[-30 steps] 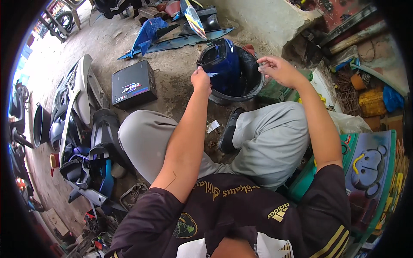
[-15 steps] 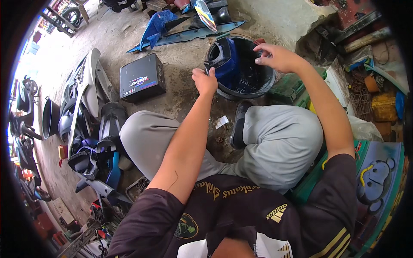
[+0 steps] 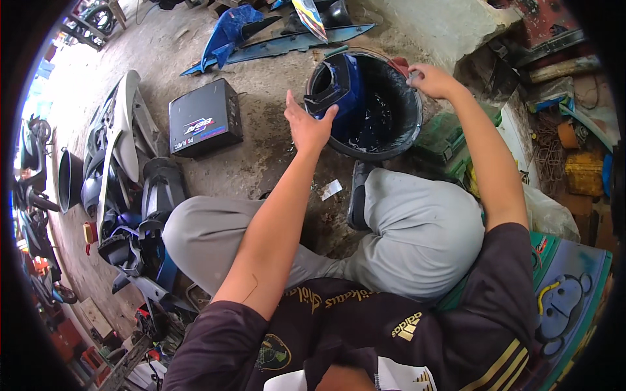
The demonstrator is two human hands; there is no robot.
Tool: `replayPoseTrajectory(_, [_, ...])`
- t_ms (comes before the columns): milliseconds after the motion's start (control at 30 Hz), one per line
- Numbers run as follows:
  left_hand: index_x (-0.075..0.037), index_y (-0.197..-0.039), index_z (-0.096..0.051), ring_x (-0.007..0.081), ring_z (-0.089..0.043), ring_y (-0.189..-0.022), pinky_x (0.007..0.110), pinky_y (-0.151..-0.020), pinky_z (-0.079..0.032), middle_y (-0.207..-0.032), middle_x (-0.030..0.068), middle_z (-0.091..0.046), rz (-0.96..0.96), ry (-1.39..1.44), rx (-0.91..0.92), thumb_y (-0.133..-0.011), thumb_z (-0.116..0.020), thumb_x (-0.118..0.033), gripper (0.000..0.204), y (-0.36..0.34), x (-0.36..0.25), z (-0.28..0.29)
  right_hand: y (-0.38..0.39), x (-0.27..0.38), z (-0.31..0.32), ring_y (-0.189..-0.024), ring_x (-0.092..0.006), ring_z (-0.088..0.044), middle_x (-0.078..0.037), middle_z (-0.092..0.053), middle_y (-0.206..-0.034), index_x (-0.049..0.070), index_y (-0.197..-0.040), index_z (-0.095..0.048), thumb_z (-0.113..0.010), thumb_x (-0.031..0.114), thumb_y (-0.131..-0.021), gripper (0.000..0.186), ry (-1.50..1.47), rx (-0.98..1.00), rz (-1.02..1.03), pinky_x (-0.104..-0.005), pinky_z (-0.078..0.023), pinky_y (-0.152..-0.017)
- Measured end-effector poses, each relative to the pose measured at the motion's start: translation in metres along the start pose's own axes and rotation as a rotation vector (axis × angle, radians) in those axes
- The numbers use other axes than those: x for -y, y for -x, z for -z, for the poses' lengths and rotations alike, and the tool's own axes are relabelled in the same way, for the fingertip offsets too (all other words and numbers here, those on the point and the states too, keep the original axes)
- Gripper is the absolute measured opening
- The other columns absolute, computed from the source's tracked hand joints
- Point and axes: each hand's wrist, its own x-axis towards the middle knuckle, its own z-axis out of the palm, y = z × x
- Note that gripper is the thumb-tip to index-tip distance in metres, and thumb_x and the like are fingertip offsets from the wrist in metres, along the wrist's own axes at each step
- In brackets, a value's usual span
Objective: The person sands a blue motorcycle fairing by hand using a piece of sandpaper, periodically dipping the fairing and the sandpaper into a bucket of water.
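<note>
A dark bucket [image 3: 412, 133] with wet, dark contents stands on the floor in front of me. Inside it leans a glossy blue plastic vehicle part [image 3: 351, 98] with a black-edged opening. My left hand [image 3: 309, 125] is at the bucket's left side, fingers stretched and thumb apart, close by the blue part. Whether the thumb touches it I cannot tell. Over at the right rim, my right hand [image 3: 432, 81] has its fingers pinched together. A reddish piece [image 3: 399, 66] lies on the rim beside these fingertips; what they hold, if anything, is too small to make out.
A black box [image 3: 203, 120] sits left of the bucket. Blue panels [image 3: 280, 47] lie beyond it. Grey and black vehicle fairings [image 3: 124, 130] are heaped at the left. A green case [image 3: 447, 133] and a broken concrete block [image 3: 456, 29] are on the right.
My right hand has drawn rightward from above the bucket to its rim, its fingers closing. My left hand has moved slightly down and spread its fingers beside the blue part.
</note>
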Motion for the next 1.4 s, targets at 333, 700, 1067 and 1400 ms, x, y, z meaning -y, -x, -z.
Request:
replayPoseTrajectory(333, [-0.002,-0.169,-0.014,0.0471,-0.045,-0.144,0.048,-0.120,-0.040,-0.162,0.0308,-0.036,-0.081,0.104,0.056,-0.086,-0.089,-0.040,0.118,0.007,0.025,-0.013,-0.127,-0.100,-0.065,-0.114,-0.0328,-0.073,-0.021,-0.077,-0.121,0.002,-0.130,-0.071,-0.076,0.031,-0.097,0.045,-0.397,-0.292,-0.142,-0.0426,-0.056,-0.099])
replayPoseTrajectory(700, [0.003,-0.163,-0.023,0.0479,-0.025,-0.156,0.059,-0.128,-0.021,-0.166,0.0309,-0.028,-0.510,-0.173,-0.221,-0.089,-0.087,-0.032,0.104,0.001,0.003,-0.013,-0.120,-0.071,-0.048,-0.080,-0.0153,-0.068,-0.009,-0.075,-0.100,0.000,-0.122,-0.068,-0.071,0.018,-0.103,0.027,-1.204,-0.417,-0.211,-0.0332,-0.053,-0.070])
replayPoseTrajectory(1067, [0.002,-0.162,-0.033,0.0434,-0.040,-0.149,0.049,-0.126,-0.031,-0.160,0.0250,-0.043,-0.201,-0.076,-0.089,-0.091,-0.083,-0.026,0.092,0.001,0.015,-0.022,-0.064,0.072,-0.071,-0.095,-0.0234,-0.075,-0.014,-0.078,-0.109,0.005,-0.117,-0.069,-0.065,0.003,-0.102,0.015,-0.844,-0.402,0.350,-0.0368,-0.057,-0.087])
replayPoseTrajectory(1400, [-0.004,-0.160,-0.042,0.0401,-0.053,-0.144,0.046,-0.120,-0.043,-0.153,0.0237,-0.053,-0.104,0.099,-0.023,-0.080,-0.093,-0.020,0.097,-0.001,0.004,-0.012,-0.053,0.093,-0.105,-0.091,-0.0309,-0.069,-0.008,-0.060,-0.095,0.012,-0.119,-0.065,-0.068,0.006,-0.094,0.026,-0.037,-0.406,0.710,-0.0478,-0.057,-0.074])
